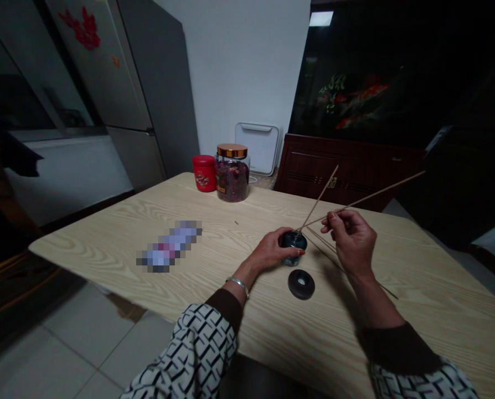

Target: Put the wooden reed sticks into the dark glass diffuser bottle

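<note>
My left hand [268,248] is closed around a small dark glass bottle [294,241] that stands on the table. One thin reed stick [324,189] leans up out of the bottle's mouth. Between the thumb and fingertips of my right hand [355,241] is another long reed stick [391,188], slanting up to the right, its lower end at the bottle's mouth. More sticks [387,289] lie on the table, partly hidden beneath my right hand. A dark round cap [301,284] with a pale centre sits just in front of the bottle.
A red canister [204,174] and a clear jar [232,180] with a copper lid stand at the table's [118,233] far edge. A blurred-out flat item [170,247] lies left. Behind are a fridge [164,83], a white panel [256,148] and a fish tank [367,72].
</note>
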Available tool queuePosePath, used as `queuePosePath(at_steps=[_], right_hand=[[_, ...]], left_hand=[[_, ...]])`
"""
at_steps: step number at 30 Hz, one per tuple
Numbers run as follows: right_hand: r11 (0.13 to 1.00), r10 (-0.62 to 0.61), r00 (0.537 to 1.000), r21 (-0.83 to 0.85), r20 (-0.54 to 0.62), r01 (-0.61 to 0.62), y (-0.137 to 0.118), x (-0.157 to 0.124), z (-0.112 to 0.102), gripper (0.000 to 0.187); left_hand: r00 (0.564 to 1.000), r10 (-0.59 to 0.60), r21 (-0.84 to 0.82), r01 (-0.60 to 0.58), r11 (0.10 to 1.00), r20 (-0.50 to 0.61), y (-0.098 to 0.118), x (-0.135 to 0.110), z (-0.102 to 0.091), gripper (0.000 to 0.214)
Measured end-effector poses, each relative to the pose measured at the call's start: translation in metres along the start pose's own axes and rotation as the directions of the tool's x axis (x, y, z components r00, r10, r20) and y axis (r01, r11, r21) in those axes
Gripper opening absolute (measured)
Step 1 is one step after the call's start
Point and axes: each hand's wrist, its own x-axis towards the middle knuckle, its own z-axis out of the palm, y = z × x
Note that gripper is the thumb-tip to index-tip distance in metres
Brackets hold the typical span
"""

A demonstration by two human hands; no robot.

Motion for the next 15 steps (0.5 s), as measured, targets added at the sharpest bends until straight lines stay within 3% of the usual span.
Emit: queuePosePath(at_steps=[4,7,11,15], right_hand=[[0.999,-0.020,0.999,-0.029,-0.031,0.019,0.000,0.001,-0.002,0.022],[0.999,-0.014,1.000,-0.043,0.008,0.015,0.002,0.001,-0.003,0.022],[0.988,0.007,0.990,-0.153,0.138,0.014,0.007,-0.004,-0.001,0.023],[0.945,0.027,0.944,-0.316,0.328,0.082,0.013,-0.012,0.007,0.022]], left_hand=[[1.000,0.010,0.005,-0.010,1.000,0.012,0.003,-0.001,0.000,0.069],[1.000,0.007,-0.016,-0.007,1.000,0.015,0.005,-0.001,0.000,0.067],[1.000,0.017,-0.022,-0.017,1.000,0.014,0.006,-0.002,0.001,0.065],[0.999,0.048,-0.032,-0.048,0.998,0.019,0.005,-0.001,0.001,0.062]])
